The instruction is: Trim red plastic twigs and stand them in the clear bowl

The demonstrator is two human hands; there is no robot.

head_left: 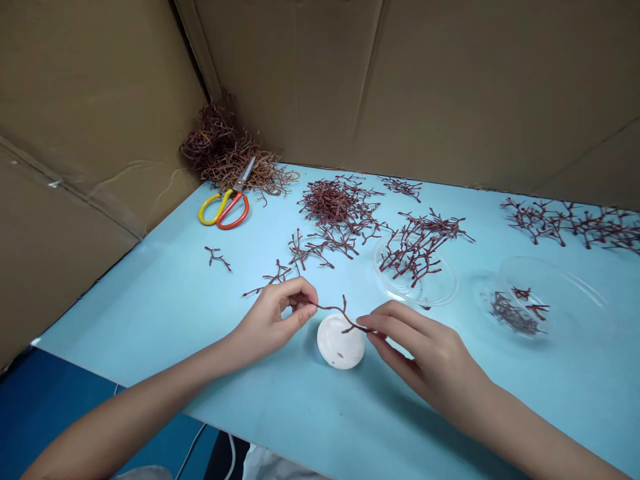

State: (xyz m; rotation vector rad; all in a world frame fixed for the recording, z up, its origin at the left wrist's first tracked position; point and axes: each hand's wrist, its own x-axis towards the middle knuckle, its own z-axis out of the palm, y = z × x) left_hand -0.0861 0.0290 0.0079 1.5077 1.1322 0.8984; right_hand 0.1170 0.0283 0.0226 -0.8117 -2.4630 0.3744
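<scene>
A thin brown branched twig (344, 312) stretches between my two hands. My left hand (273, 317) pinches its left end between thumb and forefinger. At its right end my right hand (425, 353) grips it with thumb and fingertips. Below the twig a small round white dish (341, 353) sits on the light blue table (280, 413), with a small brownish speck in it. Just beyond my left hand lies a loose twig piece (280, 272).
Scissors (233, 200) with yellow and red handles rest by a tangled brown heap (220, 147). Twig piles (335, 203) lie mid-table, more (575, 223) at right. Clear dishes (450, 287) (543, 327) hold twigs. Cardboard walls (425, 87) stand behind and left.
</scene>
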